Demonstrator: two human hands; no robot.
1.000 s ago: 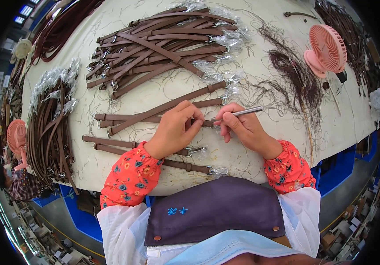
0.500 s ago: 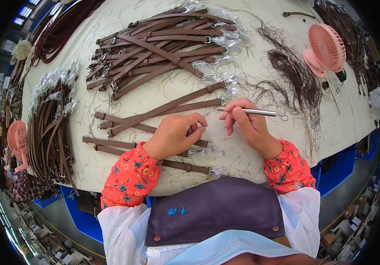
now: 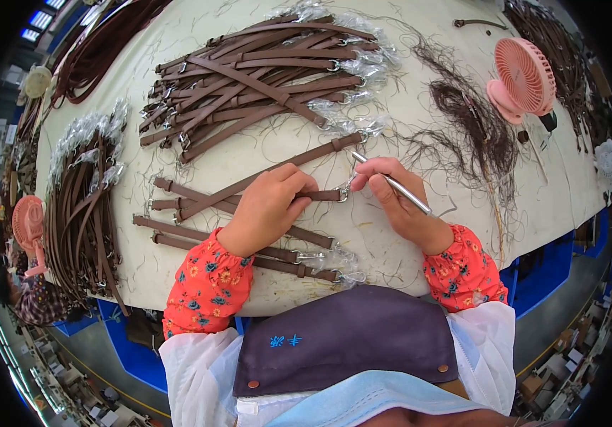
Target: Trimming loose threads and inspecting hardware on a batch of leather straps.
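My left hand (image 3: 267,206) is closed on a brown leather strap (image 3: 328,196), fingers and thumb pinching it short of its right end. A silver metal clasp (image 3: 344,192) at that end lies beside the fingertips of my right hand (image 3: 407,206); whether they touch it, I cannot tell. Held slantwise in the right hand is a slim, silver, pen-shaped tool (image 3: 411,196). Another brown strap (image 3: 284,169) runs diagonally just beyond my left hand. Several more straps (image 3: 178,229) lie under and in front of that hand, some with clear plastic wrap (image 3: 347,262) at their ends.
A large heap of brown straps (image 3: 249,92) covers the table's far middle, with another bundle (image 3: 82,213) at the left edge. Tangled dark threads (image 3: 473,128) lie to the right. Pink fans (image 3: 525,75) stand at both sides. Blue bins (image 3: 544,274) show below the table (image 3: 555,206).
My left hand has moved slightly left and nearer me, and now grips a strap whose clasp shows without plastic wrap. The tool in my right hand has tilted, its outer end dropping toward me.
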